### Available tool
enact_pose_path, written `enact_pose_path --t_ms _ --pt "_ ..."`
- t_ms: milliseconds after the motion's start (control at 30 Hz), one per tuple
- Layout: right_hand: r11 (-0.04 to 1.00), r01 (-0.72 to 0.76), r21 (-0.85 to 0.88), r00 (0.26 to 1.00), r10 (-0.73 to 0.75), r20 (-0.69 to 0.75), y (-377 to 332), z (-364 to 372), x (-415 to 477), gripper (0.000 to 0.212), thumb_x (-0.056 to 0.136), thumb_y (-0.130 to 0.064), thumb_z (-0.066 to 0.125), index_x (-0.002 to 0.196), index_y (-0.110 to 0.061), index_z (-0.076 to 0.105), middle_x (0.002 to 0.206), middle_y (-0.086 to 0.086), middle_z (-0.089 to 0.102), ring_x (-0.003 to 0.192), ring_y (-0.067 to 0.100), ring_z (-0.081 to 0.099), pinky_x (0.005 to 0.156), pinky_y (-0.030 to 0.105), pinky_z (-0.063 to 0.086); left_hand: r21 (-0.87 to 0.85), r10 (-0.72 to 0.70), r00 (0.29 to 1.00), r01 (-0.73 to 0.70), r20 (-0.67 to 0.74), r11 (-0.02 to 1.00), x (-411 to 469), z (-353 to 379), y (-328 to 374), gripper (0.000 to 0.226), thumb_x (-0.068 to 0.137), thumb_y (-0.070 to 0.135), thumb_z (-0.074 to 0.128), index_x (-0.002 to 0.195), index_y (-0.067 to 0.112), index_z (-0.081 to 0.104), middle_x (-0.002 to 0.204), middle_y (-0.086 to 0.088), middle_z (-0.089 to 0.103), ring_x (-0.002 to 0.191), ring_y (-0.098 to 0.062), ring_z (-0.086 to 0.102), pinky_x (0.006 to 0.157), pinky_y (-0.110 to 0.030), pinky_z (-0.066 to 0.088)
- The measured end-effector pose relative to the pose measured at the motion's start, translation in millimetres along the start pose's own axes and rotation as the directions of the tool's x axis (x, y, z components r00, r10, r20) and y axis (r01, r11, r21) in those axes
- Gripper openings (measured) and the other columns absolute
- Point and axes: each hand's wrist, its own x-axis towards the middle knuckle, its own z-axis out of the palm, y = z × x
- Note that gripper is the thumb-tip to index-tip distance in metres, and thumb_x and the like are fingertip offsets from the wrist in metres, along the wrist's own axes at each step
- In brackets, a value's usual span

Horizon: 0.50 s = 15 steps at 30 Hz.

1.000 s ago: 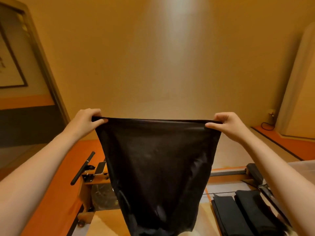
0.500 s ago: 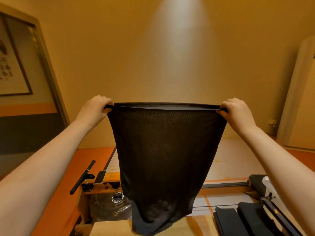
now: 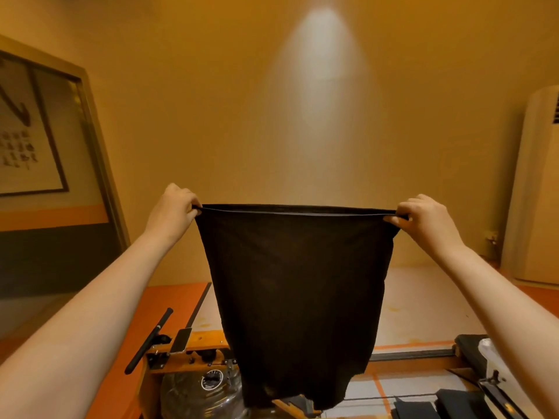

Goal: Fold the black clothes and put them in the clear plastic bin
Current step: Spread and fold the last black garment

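Left hand and right hand each pinching a top corner of a sheer black fabric garment, stretched taut between them and hanging in mid-air before a yellow wall, folded black clothes lying low at right

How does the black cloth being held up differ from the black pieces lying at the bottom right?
The held cloth hangs spread in the air; the lying pieces rest flat and compact. The left hand and right hand grip the held cloth's top corners; nothing touches the lying pieces. Both are black.
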Motion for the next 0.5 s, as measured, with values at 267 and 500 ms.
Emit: enact_pose_path --t_ms 267,500 --pt "0.987 -0.043 0.155 0.997 0.033 0.068 4.8 -10.0 -2.6 0.015 0.074 -0.021 0.081 0.074 -0.010 0.071 0.070 0.000 0.063 0.065 0.018 0.060 0.060 0.030 0.049 -0.247 -0.176 0.974 0.207 0.142 0.947 -12.3 -8.1 -15.3 0.006 0.090 0.010 0.066 0.086 0.013 0.069 0.093 -0.005 0.066 0.097 -0.023 0.059 0.082 -0.036 0.045" --pt "0.949 -0.194 0.250 0.980 0.174 0.099 2.2 -4.1 -4.6 0.013 0.083 -0.015 0.075 0.075 -0.013 0.065 0.074 0.000 0.064 0.072 0.017 0.060 0.063 0.035 0.049 -0.502 -0.247 0.922 0.372 0.299 0.781 -23.1 -7.8 -17.0 0.007 0.085 0.005 0.070 0.092 0.002 0.071 0.090 -0.012 0.071 0.087 -0.023 0.068 0.073 -0.026 0.054"
